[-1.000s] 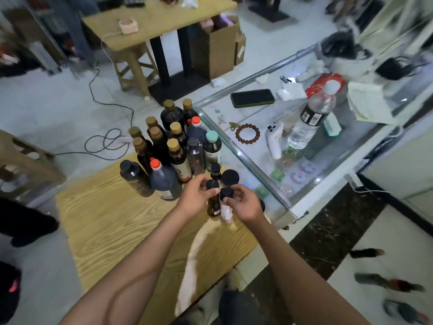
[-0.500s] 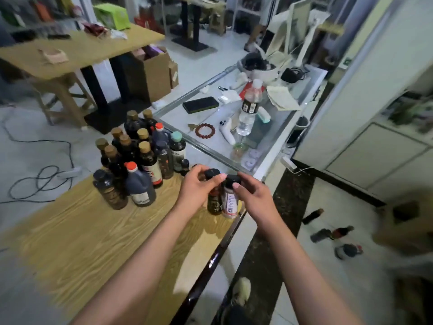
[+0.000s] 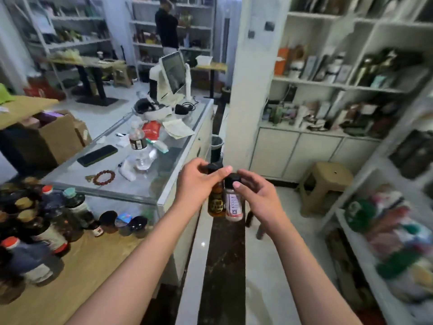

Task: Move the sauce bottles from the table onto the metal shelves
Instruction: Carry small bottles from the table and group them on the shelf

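Observation:
My left hand (image 3: 196,181) grips the black cap of a small dark brown sauce bottle (image 3: 216,202), which hangs in the air past the table's edge. Beside it my right hand (image 3: 256,195) pinches the black cap of a small pale bottle (image 3: 233,206) with a white and red label. The two bottles touch side by side. A crowd of several larger sauce bottles (image 3: 44,221) stands on the wooden table (image 3: 77,273) at the lower left. White metal shelves (image 3: 365,235) run along the right edge, with packaged goods on them.
A glass counter (image 3: 150,191) behind the table carries a phone (image 3: 97,155), a water bottle (image 3: 138,146), a bead bracelet (image 3: 104,177) and a screen (image 3: 173,73). A plastic stool (image 3: 323,184) stands by the white cabinets. A person (image 3: 166,26) stands at the far shelves.
Both hands have lifted the two small bottles off the table and carried them right, out over the floor. The view has swung up and to the right toward the shelves.

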A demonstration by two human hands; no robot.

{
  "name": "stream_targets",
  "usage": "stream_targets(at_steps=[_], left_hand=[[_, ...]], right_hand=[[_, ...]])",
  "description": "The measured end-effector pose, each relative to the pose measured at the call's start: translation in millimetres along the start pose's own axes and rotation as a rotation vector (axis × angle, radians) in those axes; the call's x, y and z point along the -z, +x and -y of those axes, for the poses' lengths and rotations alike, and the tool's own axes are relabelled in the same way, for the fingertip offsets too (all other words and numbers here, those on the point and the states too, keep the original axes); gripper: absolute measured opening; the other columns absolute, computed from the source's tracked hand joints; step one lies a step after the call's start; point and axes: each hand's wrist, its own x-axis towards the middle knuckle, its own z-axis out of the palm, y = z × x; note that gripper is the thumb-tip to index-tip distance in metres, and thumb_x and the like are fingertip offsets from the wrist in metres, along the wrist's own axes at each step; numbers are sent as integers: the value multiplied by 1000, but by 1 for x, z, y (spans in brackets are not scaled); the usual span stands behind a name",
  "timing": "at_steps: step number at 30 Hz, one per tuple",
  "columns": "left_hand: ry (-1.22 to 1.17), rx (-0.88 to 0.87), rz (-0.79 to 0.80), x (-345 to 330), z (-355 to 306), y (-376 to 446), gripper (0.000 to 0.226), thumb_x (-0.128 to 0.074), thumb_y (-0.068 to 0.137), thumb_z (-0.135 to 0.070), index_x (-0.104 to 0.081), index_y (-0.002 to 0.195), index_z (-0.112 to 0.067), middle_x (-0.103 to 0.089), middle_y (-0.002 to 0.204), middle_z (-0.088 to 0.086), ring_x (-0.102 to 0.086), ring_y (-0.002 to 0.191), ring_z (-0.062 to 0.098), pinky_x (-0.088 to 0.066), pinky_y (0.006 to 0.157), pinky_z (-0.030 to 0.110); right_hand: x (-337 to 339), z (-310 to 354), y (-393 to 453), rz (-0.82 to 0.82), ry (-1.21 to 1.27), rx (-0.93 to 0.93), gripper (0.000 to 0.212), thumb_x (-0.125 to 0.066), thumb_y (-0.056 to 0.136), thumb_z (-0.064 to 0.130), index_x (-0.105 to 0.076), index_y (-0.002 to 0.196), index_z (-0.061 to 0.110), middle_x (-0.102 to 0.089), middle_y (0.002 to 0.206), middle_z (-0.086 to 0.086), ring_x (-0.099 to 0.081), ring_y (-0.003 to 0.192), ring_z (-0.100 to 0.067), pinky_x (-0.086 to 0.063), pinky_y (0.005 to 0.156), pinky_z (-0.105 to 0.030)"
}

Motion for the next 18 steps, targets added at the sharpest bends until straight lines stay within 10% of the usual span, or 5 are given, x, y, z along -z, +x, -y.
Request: stream_targets(at_steps=[18], left_hand=[[-211,-435,633,-449,-268,-110,59,-75,56,-72,-67,83,-20,-73,77,-1,-71,75,18,-60,72,47]], right_hand=[[463,80,-120,-733,-220,225,32,-61,95,9,-64,126,13,-73,106,8,-68,96,1,-55,87,-20]])
